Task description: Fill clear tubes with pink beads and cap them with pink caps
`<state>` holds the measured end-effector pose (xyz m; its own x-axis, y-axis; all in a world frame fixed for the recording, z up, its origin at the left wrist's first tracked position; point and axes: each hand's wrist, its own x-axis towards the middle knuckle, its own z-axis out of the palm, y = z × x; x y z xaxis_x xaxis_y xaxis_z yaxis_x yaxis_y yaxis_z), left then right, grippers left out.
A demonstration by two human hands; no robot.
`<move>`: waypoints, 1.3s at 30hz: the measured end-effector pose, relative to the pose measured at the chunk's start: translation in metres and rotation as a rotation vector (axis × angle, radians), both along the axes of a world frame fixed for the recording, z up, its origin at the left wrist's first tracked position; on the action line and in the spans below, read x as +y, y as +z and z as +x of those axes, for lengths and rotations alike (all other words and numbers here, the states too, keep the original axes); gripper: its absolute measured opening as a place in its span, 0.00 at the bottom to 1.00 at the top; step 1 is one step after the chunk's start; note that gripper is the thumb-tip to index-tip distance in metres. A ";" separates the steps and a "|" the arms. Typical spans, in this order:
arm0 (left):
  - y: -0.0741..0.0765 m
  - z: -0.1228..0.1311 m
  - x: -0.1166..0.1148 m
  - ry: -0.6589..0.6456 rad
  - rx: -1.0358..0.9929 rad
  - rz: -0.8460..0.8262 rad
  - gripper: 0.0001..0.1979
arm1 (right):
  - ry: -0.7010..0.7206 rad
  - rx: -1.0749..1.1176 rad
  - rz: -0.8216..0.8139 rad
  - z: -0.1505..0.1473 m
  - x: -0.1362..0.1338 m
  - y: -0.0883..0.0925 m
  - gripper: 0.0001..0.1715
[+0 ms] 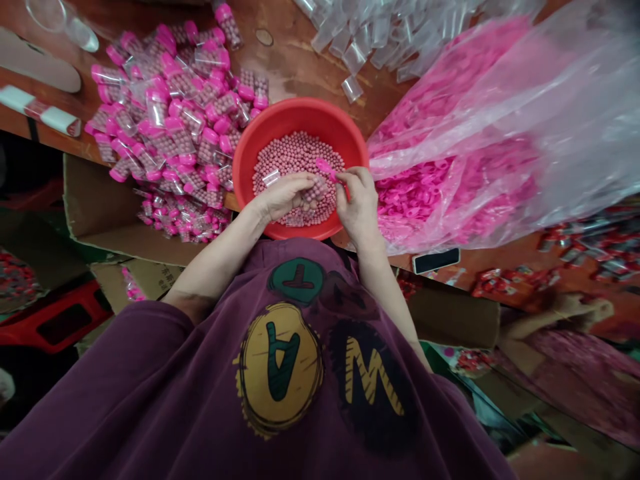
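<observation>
Beads [295, 167], pale pink and loose, heaped in a red plastic basin [300, 117] at the edge of the wooden surface [295, 67], a deep layer of them left across its floor. Left hand [283, 197] cupped low over the basin, fingers curled narrow around what looks like a small scoop of beads, with a clear plastic tube [271, 177] lying on the heap just beside it. Right hand [359, 203] pinched narrow on a small pink piece [327, 169] above the far side of the heap, likely a cap, though too blurred to tell for certain. Left of the basin, a large spread of filled tubes [170, 113] with pink caps, running over the surface and down onto a cardboard flap [115, 220]: a sizeable batch already closed. Toward the upper right, a loose pile of empty tubes [360, 47], and beside the basin, a clear plastic bag [500, 87] packed with pink caps [415, 193], both plentiful, a large share still unused.
</observation>
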<state>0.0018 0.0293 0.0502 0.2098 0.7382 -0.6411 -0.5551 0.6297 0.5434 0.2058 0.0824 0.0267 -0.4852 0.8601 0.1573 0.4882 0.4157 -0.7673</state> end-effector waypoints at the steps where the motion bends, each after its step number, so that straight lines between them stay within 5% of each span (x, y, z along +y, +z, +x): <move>1: 0.000 0.000 0.001 0.009 0.003 -0.008 0.08 | -0.026 0.021 -0.038 0.001 0.000 0.002 0.12; 6: 0.003 0.002 0.007 0.038 -0.006 0.003 0.15 | -0.104 0.196 -0.223 -0.004 0.003 0.011 0.19; 15: 0.003 0.016 0.011 0.049 -0.017 0.064 0.01 | -0.106 0.224 -0.225 -0.006 0.006 0.019 0.21; 22: -0.001 0.026 0.005 0.157 0.025 0.029 0.03 | -0.119 0.201 -0.299 -0.005 0.002 0.009 0.27; 29: 0.008 0.022 0.009 0.101 -0.007 0.065 0.02 | -0.027 0.144 -0.231 0.001 0.006 0.017 0.23; 39: 0.027 0.047 0.017 0.202 0.123 0.004 0.12 | -0.072 0.033 -0.117 -0.007 -0.013 0.034 0.24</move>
